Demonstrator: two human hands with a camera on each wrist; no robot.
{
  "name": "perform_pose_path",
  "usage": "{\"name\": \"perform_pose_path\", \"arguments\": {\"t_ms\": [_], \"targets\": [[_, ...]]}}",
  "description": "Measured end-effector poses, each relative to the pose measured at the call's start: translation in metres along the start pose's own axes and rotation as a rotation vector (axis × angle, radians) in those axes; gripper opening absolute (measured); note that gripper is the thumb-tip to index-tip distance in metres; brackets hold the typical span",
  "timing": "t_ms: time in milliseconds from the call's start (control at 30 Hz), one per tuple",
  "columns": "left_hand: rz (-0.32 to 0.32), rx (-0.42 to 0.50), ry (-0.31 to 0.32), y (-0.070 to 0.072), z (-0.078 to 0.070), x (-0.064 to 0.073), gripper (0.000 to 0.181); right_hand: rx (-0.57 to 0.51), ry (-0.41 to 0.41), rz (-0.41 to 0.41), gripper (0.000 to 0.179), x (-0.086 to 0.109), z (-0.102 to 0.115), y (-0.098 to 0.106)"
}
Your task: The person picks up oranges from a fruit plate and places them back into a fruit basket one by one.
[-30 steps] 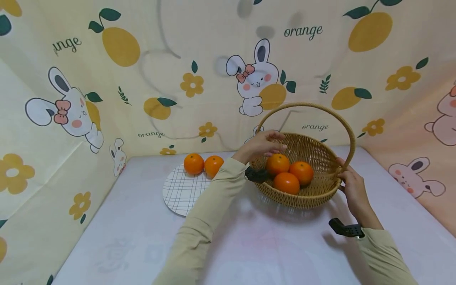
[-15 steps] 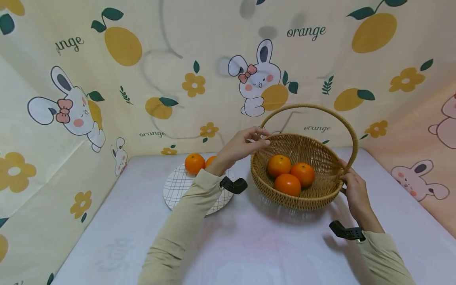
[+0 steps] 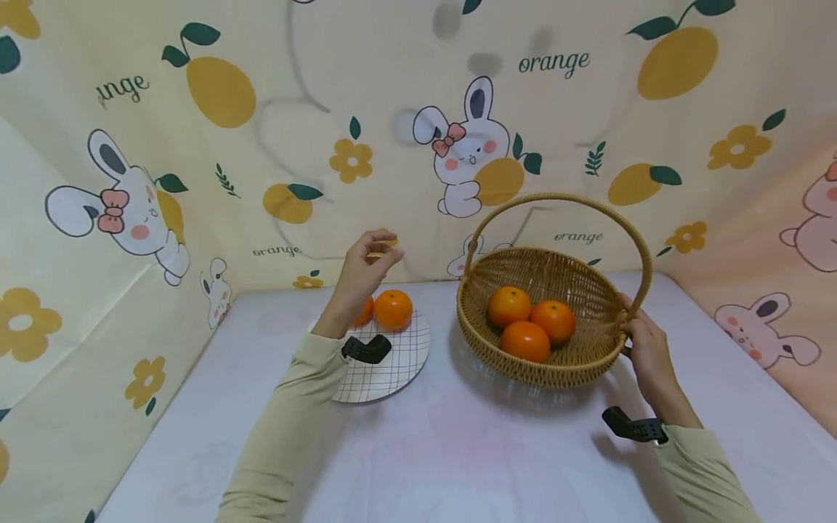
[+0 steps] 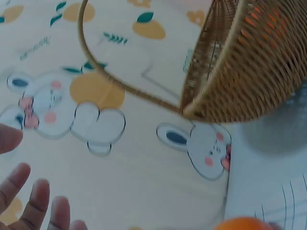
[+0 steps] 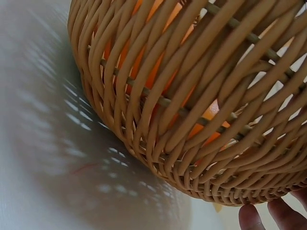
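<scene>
A wicker basket (image 3: 543, 374) with a tall arched handle (image 3: 562, 196) stands on the table, three oranges (image 3: 525, 341) lying in it. My right hand (image 3: 649, 352) holds the basket's right side, where the handle meets the rim. In the right wrist view, only a few fingertips (image 5: 252, 218) show under the weave (image 5: 182, 105). My left hand (image 3: 363, 269) is in the air over the back of a round white gridded plate (image 3: 386, 367), holding nothing. On that plate are two oranges (image 3: 394, 310); the left one is partly hidden behind the left wrist.
The white-covered table (image 3: 458, 450) meets a printed fabric backdrop (image 3: 405, 181) with bunnies and oranges at the back and sides. A black wrist strap with a small camera (image 3: 369, 349) is on the left wrist, another (image 3: 634, 425) on the right.
My left hand has come out from over the basket and moved left across the table to above the plate. The right hand keeps its hold, and the basket stays in place.
</scene>
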State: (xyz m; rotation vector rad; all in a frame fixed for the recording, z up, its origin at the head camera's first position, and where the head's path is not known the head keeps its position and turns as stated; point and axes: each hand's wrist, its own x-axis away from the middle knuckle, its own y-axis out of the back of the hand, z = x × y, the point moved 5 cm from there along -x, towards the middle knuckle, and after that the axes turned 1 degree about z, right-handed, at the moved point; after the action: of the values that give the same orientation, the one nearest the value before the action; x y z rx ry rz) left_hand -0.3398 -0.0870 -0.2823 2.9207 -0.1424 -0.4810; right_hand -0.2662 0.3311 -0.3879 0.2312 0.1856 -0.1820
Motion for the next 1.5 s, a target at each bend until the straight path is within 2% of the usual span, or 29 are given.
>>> {"name": "perform_pose_path", "arguments": {"t_ms": [267,467,600,733,933,1133,1267,1500], "targets": [[-0.157,-0.007,0.097,0.042,0.026,0.007,0.038,0.015,0.003,-0.001,0.052,-0.002,0.002,-0.002],[-0.245,-0.012,0.207,0.057,0.057,0.008,0.043,-0.002,0.012,-0.01,0.052,-0.003,0.003,0.0],[-0.297,0.012,0.278,0.061,0.082,0.007,0.045,0.007,0.008,-0.016,0.052,-0.002,0.002,0.002],[-0.326,0.007,0.32,0.064,0.106,0.006,0.049,0.006,0.005,-0.015,0.053,0.0,0.001,0.003],[-0.355,0.042,0.382,0.064,0.131,0.01,0.052,-0.023,0.013,-0.026,0.052,0.0,0.001,0.002],[-0.404,0.087,0.444,0.064,0.149,0.013,0.064,0.006,0.0,-0.014,0.053,0.0,0.0,0.001],[-0.388,0.146,0.471,0.061,0.155,0.014,0.069,-0.009,-0.008,-0.019,0.052,0.002,0.0,0.001],[-0.383,0.269,0.559,0.053,0.161,0.018,0.073,-0.001,-0.002,-0.021,0.052,0.001,-0.001,0.0]]}}
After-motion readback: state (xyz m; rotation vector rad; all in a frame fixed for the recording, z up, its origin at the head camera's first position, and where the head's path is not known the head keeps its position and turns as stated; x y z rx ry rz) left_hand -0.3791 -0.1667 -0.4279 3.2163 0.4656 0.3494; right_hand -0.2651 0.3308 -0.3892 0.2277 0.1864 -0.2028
